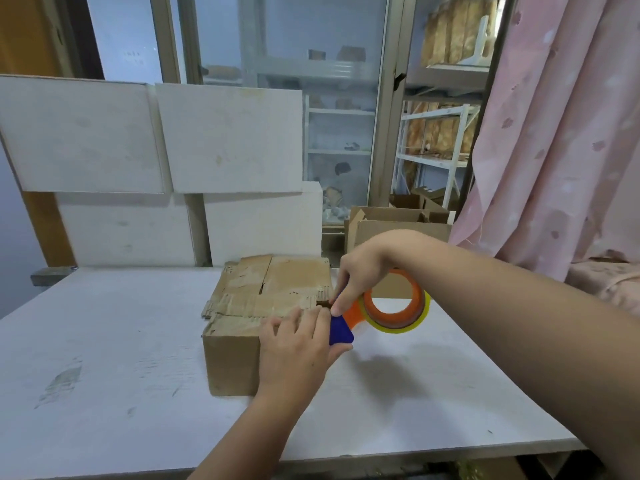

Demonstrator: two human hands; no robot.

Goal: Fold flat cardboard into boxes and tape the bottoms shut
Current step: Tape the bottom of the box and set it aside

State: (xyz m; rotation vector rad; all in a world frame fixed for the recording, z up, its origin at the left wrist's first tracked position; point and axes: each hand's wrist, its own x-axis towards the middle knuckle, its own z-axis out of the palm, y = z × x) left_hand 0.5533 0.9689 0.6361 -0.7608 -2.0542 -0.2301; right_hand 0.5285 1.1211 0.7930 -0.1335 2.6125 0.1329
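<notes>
A brown cardboard box (pixel 256 299) stands on the white table (pixel 104 341), its worn flaps folded shut on top. My left hand (pixel 298 348) lies over the box's near right corner, fingers flat on the flaps and thumb under the blue handle (pixel 341 330) of the tape dispenser. The dispenser (pixel 394 306) has an orange frame and a roll of clear yellowish tape, and hangs just right of the box. My right hand (pixel 360 275) grips the dispenser from above, its fingertips at the box's right edge. The tape's free end is hidden by my fingers.
Open cardboard boxes (pixel 398 226) stand behind the table at the right. White boards (pixel 156 140) lean along the back. A pink curtain (pixel 554 133) hangs at the right. Glass doors show metal shelves (pixel 433 133) beyond.
</notes>
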